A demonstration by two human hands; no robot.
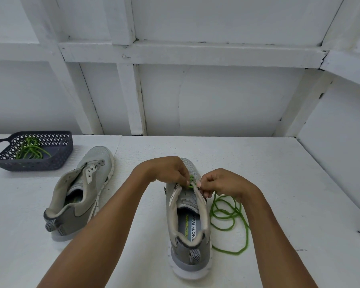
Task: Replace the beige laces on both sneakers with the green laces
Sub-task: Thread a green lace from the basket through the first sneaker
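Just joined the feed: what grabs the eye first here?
Both hands, left hand and right hand, pinch a green lace at the eyelets of the near sneaker; its slack loops lie right of that shoe. A laceless sneaker lies left, with another green lace in the dark basket behind it.

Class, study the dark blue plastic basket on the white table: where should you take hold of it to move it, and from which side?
Probably by the loop handle at the left end of the dark blue perforated plastic basket, coming from the left. That cut-out opening gives fingers something to hook, while the green lace bundle fills the middle and the grey sneaker crowds its right side.
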